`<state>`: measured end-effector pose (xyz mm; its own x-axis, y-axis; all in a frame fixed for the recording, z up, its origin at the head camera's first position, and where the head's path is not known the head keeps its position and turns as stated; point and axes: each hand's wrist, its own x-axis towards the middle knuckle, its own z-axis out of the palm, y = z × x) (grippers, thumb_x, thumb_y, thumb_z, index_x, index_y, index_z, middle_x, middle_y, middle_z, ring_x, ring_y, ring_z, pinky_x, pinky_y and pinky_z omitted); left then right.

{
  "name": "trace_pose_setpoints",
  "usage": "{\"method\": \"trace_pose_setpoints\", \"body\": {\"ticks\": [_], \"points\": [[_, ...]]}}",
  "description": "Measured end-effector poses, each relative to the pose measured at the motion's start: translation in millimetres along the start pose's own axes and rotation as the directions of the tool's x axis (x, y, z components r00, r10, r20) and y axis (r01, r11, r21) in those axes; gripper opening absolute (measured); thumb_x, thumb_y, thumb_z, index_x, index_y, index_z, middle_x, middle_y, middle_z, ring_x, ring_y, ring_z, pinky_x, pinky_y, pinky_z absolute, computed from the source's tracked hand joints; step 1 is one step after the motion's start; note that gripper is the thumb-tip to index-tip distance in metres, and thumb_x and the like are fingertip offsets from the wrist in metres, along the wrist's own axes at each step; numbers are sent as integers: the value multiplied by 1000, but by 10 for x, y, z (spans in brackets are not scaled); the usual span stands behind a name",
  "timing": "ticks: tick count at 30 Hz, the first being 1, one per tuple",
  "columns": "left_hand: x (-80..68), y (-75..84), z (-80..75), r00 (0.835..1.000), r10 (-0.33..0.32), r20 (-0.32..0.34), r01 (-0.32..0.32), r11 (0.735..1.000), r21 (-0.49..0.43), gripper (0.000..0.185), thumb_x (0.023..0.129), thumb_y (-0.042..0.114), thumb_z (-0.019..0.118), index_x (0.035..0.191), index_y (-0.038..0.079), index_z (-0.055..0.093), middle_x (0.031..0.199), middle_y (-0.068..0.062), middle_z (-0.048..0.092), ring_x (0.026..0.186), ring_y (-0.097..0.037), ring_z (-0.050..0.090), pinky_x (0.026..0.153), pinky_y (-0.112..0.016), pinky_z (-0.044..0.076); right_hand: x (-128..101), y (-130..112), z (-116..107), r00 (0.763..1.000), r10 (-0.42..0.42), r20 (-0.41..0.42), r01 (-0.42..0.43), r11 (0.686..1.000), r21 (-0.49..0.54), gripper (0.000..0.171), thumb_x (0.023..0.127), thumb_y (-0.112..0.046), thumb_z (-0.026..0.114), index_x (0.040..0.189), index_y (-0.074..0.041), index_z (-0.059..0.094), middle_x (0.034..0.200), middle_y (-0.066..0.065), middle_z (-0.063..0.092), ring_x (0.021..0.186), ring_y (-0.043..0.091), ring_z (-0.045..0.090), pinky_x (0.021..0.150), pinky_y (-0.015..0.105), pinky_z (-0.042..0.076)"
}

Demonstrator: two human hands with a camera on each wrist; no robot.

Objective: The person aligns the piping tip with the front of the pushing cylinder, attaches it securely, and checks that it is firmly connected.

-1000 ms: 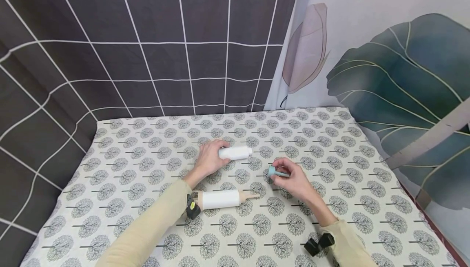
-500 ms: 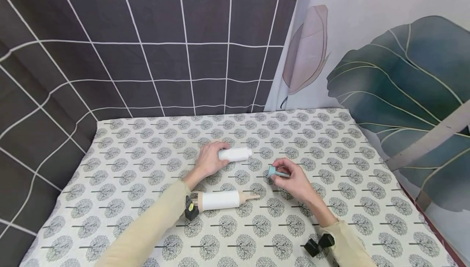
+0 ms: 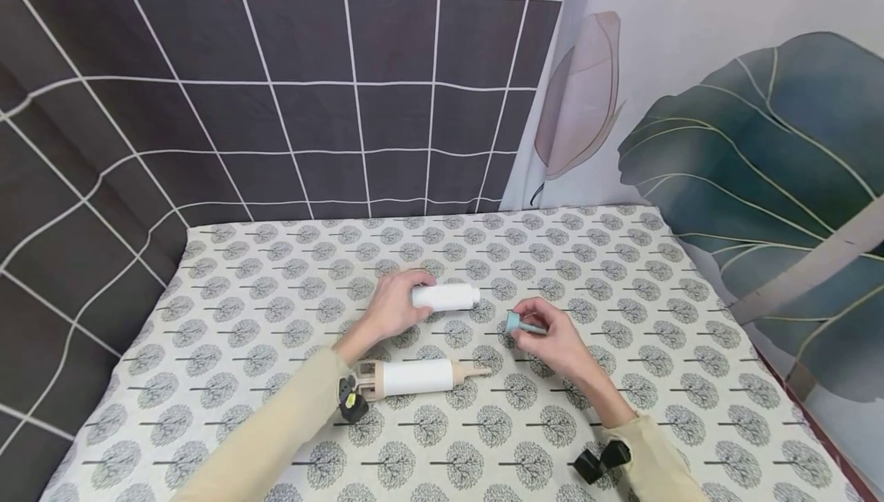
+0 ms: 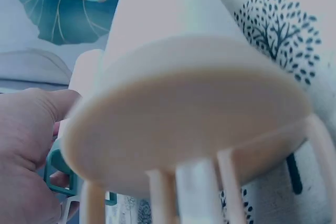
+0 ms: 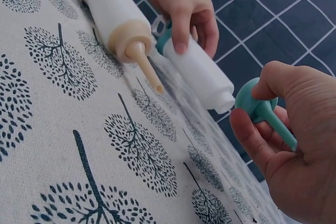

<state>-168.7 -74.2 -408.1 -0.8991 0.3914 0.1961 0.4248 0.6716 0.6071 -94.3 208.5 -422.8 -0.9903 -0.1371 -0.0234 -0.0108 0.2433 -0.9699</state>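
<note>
My left hand [image 3: 397, 304] grips a white barrel [image 3: 449, 297] from its left end; it looks like part of a pastry syringe. In the right wrist view, its teal collar [image 5: 165, 39] shows beside the fingers and a white neck sticks out at the far end. My right hand [image 3: 552, 337] pinches a teal funnel-shaped nozzle [image 3: 512, 322] between thumb and fingers, its thin spout pointing back towards the palm. The nozzle and the barrel's neck are apart. In the left wrist view, the left hand [image 4: 26, 156] is partly cut off.
A white and beige syringe [image 3: 417, 376] with a long beige nozzle lies on the tree-print tablecloth [image 3: 483, 440], close to my left wrist. Its slotted beige end fills much of the left wrist view. A dark checked curtain [image 3: 297, 103] hangs behind the table, a leaf-print one at right.
My left hand and the white barrel have shifted slightly nearer to me, and the left forearm has swung a little left. The right hand keeps its hold on the nozzle, almost still.
</note>
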Motion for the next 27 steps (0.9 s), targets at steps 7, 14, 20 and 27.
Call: {"method": "trace_pose_setpoints", "body": {"ticks": [7,14,20,27], "points": [[-72,82,-53,999,7,32,-6,1000,-23,46,72,6,87,115,9,71,120,-9,69,102,-29,61,94,-48,45,6,-12,7,1000,-6,2,6,1000,11,35,81,6,68,114,6,56,107,21,66,99,33,65,82,32,57],[-131,160,-91,998,33,60,-29,998,-57,44,71,2,86,112,9,71,114,-9,70,99,-27,62,90,-48,48,23,-33,8,1000,-13,16,13,1000,8,34,82,6,68,114,5,56,109,23,65,103,36,65,84,32,56],[-161,217,-102,996,46,81,-41,997,-64,44,72,2,85,113,9,71,111,-7,70,97,-26,62,90,-48,48,20,-48,22,1000,-2,13,2,1000,-8,33,82,5,68,113,4,56,108,21,66,104,36,65,86,32,55],[-193,252,-125,994,59,95,-53,996,-66,47,73,4,85,117,6,70,112,-8,70,99,-26,62,91,-47,48,43,-45,30,999,-33,19,34,999,-37,35,81,4,69,114,4,57,108,19,65,109,36,63,87,31,55]]}}
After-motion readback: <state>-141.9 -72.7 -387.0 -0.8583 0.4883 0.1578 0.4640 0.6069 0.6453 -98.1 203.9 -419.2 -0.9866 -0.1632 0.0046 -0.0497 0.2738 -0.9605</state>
